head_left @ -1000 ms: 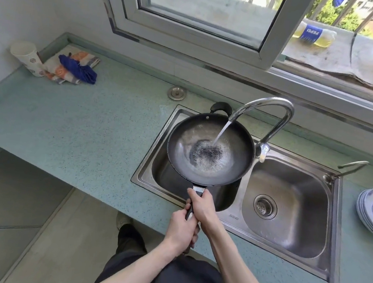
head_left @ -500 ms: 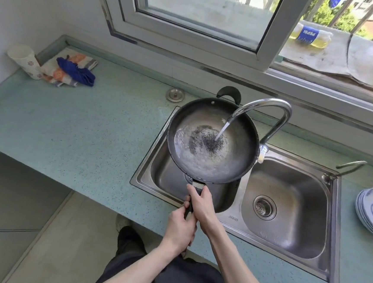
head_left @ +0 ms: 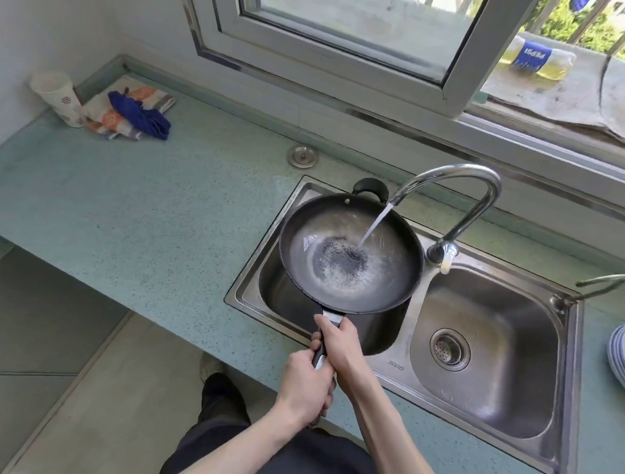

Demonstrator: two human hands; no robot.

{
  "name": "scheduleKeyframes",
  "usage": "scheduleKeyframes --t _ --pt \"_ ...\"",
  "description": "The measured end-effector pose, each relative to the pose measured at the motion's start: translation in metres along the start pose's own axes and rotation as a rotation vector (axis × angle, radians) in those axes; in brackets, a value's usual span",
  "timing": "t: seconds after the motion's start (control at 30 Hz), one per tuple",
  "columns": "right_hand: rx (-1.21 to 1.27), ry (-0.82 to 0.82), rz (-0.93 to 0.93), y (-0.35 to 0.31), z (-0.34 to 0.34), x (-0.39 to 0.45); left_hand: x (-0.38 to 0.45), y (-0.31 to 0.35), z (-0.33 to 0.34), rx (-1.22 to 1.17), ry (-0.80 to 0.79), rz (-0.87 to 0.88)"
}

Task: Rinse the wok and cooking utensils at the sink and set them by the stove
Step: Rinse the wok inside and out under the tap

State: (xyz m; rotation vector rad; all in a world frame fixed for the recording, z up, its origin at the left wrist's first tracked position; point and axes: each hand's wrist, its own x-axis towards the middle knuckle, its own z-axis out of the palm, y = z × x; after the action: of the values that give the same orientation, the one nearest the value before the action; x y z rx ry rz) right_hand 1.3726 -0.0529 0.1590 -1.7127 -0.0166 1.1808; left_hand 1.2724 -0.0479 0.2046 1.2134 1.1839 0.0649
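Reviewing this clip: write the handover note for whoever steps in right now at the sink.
Left hand: grips the wok handle, nearer the body.
Right hand: grips the same handle, closer to the pan.
Wok: held over the left basin of the sink, tap running into it, water pooling in the bottom.
Done: wok is under the water, being rinsed.
Left: finish rinsing, tip the water out, shut the tap, set the wok by the stove. No utensils or stove are in view.
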Motion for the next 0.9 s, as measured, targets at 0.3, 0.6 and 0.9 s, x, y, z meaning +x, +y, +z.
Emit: scheduleKeyframes --t 0.3,0.6,0.9 --pt "-0.208 0.069 -0.079 0.008 -0.011 0.003 0.008 -0.015 0.005 -0.063 -0.099 0.000" --pt "-0.090 0.013 -0.122 0.003 -0.009 -0.006 0.013 -0.020 0.002 -0.080 -0.083 0.032" --pt "0.091 -0.082 -0.051 -0.011 -0.003 -0.007 0.002 0.001 0.000 0.003 0.013 0.079"
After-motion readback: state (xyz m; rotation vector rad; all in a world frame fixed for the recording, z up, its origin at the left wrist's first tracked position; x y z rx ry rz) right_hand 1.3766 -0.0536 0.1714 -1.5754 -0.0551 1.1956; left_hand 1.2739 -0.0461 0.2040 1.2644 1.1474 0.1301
